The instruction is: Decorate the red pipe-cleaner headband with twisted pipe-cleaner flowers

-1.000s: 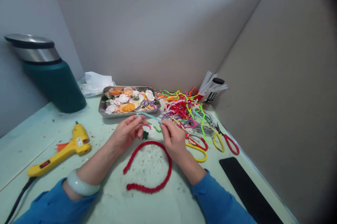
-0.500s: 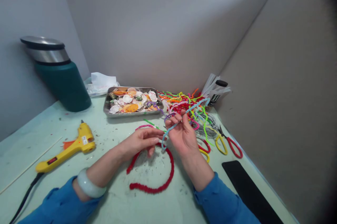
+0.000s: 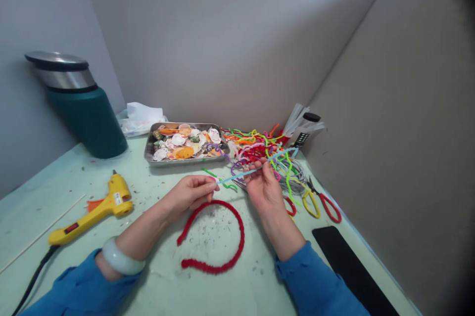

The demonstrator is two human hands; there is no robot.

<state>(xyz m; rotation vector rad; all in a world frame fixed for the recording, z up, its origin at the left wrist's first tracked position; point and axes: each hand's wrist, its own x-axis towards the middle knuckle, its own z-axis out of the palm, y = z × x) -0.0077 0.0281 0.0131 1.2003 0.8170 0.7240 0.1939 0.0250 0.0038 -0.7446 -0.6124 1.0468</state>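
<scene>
A light blue pipe cleaner [image 3: 237, 175] is stretched between my two hands above the table. My left hand [image 3: 196, 190] pinches its near end between thumb and fingers. Farther along, my right hand [image 3: 264, 185], palm turned up, grips it between thumb and fingertips, and the far end sticks out toward the back right with a small bend. Beneath my hands lies a headband wrapped in red fuzzy pipe cleaner [image 3: 243, 237], its opening toward the left. Short green pipe cleaner pieces [image 3: 230, 187] rest just behind, between the hands.
A metal tray [image 3: 185, 161] of shells stands at the back, beside a heap of colourful pipe cleaners [image 3: 256, 150]. Left are a yellow glue gun [image 3: 92, 212] and a green bottle [image 3: 87, 123]. Scissors [image 3: 326, 204] and a black flat object [image 3: 352, 266] lie on the right.
My left hand has moved left and slightly up, taking the near end of the blue pipe cleaner. Its curled end is now pulled straight. My right hand has shifted slightly right.
</scene>
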